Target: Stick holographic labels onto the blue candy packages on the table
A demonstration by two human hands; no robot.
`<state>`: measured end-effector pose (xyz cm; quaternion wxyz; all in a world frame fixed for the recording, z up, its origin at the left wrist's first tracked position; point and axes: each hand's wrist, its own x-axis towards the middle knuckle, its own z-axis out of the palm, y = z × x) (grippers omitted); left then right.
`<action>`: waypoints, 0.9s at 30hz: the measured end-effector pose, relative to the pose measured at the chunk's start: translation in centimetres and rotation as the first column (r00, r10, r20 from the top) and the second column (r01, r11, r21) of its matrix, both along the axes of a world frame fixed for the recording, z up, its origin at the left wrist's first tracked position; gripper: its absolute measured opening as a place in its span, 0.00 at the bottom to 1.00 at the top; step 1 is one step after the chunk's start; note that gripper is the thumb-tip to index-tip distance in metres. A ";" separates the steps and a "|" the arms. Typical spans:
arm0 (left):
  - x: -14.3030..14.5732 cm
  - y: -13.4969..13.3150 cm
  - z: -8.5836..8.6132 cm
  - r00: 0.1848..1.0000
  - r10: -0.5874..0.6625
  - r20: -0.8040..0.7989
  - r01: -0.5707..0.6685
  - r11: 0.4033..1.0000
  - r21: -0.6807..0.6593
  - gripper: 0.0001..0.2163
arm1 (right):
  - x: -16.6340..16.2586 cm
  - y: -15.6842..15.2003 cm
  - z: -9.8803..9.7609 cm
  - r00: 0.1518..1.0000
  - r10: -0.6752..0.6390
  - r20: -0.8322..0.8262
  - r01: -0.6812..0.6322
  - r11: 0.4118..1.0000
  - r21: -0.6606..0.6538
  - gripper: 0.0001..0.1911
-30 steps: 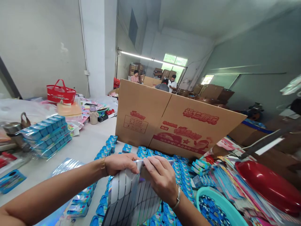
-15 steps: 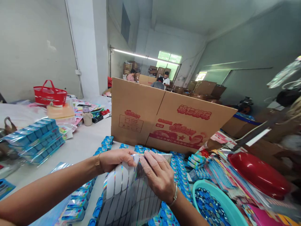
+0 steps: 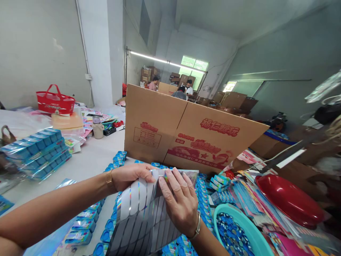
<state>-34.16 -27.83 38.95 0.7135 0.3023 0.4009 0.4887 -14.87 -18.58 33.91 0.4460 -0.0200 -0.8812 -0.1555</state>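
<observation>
A shiny sticker sheet (image 3: 138, 209), with silvery lines and rainbow glints between pale oblong shapes, hangs tilted in front of me. My left hand (image 3: 134, 176) is closed, pinching the sheet's upper edge between thumb and fingers. On the sheet's right part lies my right hand (image 3: 181, 202), fingers stretched over the front near the top edge; its thumb is hidden, and it seems to grip the sheet. Beneath and around the sheet stand rows of small blue boxes (image 3: 84, 224), partly covered by my hands and the sheet.
A large cardboard carton (image 3: 154, 117) stands behind the rows. A turquoise basin (image 3: 255, 231) of blue discs sits at right, beside piled printed cards (image 3: 247, 199) and a red lid-like object (image 3: 289, 201). Wrapped blue packs (image 3: 39, 153) are stacked left. Several people (image 3: 181, 91) are in the background.
My right hand's fingers have spread slightly and extended upward at the sheet's top edge, which looks flatter now. The left hand keeps its pinch. The view has shifted a little.
</observation>
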 end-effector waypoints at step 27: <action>0.0 1.0 0.6 0.993 -0.074 -0.095 0.075 0.997 0.002 0.22 | 1.5 0.5 1.1 0.996 0.003 0.085 -0.005 1.000 0.018 0.18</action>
